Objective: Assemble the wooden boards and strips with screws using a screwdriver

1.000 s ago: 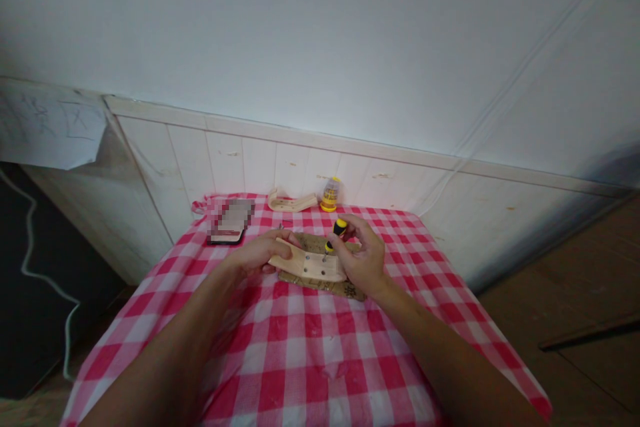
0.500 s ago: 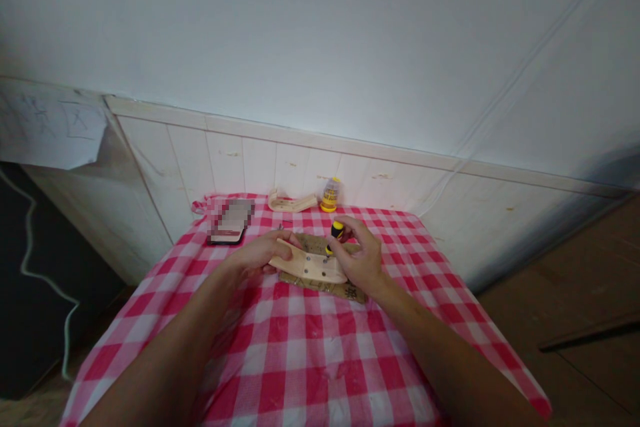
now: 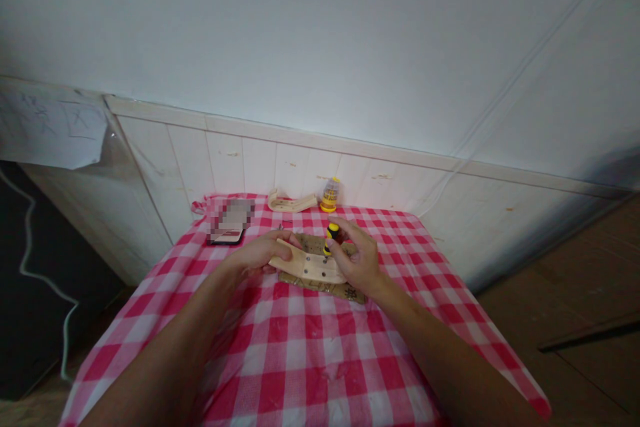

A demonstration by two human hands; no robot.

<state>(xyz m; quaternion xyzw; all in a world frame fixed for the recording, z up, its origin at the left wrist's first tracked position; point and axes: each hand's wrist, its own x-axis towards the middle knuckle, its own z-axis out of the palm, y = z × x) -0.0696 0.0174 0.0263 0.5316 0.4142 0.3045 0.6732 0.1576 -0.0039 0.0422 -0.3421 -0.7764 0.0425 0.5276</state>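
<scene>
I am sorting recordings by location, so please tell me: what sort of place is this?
Probably a room at home, used as a makeshift workspace: a checked tablecloth, a black-and-yellow screwdriver held at a wooden piece, and white panelling on the wall behind.

S'driver (image 3: 332,235) blk w/ yel, wood pc (image 3: 315,267) pale tan, tblcloth (image 3: 320,353) red/wht check, panelling (image 3: 260,167) off-wht.

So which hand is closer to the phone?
Left. The left hand is just right of the phone, gripping the wooden piece; the right hand is farther right, holding the screwdriver.
</scene>
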